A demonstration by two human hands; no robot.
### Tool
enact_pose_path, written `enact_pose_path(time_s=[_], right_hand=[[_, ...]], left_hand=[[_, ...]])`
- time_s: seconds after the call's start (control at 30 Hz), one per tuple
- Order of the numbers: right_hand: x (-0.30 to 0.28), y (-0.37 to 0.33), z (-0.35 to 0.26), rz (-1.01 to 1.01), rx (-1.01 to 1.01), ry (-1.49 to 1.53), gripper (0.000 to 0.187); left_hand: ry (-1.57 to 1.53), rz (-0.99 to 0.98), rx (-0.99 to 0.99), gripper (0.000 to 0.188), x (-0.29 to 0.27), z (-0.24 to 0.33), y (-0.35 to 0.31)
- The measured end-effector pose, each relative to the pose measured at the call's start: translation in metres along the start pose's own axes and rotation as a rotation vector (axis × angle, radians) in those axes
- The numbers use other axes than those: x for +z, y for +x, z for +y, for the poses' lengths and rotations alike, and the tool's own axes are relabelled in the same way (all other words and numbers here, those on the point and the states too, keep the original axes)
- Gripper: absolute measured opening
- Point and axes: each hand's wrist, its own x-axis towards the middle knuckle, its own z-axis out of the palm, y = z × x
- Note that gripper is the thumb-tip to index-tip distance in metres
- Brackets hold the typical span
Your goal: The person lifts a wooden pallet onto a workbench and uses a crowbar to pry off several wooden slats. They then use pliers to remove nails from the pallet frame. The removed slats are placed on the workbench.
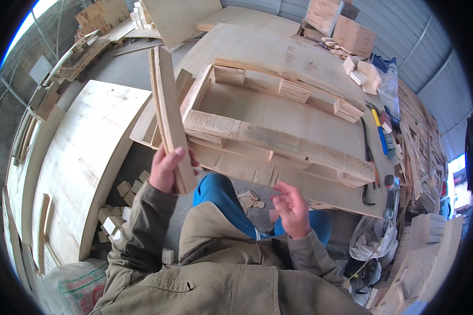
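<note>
My left hand (168, 167) is closed around the lower part of a wooden board (168, 105), which looks like two layers side by side and is held up at a slant. Just beyond it lies a wooden pallet frame (278, 135) on the plywood worktable (247, 102): long boards with stacked wood blocks (294, 90) between them. My right hand (291, 210) hovers near the table's front edge, its fingers loosely bent and apart, and nothing shows in it. Nearest to it is the frame's front board, out of contact.
At the table's right side lie a hammer (378, 128) with a yellow and blue handle and a black pry bar (368, 163). Cardboard boxes (352, 37) stand at the back right. A large plywood sheet (89, 147) is at left, with wood blocks (113, 223) on the floor beside it.
</note>
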Motion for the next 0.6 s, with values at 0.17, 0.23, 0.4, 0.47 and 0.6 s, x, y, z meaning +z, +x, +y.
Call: enact_pose_path(time_s=[0.17,0.23,0.4,0.47,0.6], right_hand=[[-0.022,-0.008,0.014,0.047,0.037,-0.007,0.048],[-0.030,-0.012,0.015,0.082,0.062,-0.044,0.046],[-0.047,-0.016,0.020,0.117,0.049,-0.188,0.046],[-0.050,-0.019,0.023,0.131,0.071,-0.195,0.046],[-0.057,-0.022,0.030,0.160,0.068,-0.275,0.045]], left_hand=[[0.349,0.185,0.063,0.040,-0.061,0.031,0.044],[0.486,0.227,0.056,0.042,-0.080,0.041,0.065],[0.770,0.324,0.020,0.056,-0.107,0.054,0.101],[0.834,0.330,0.022,0.060,-0.114,0.052,0.113],[0.958,0.339,0.108,0.062,-0.124,0.047,0.133]])
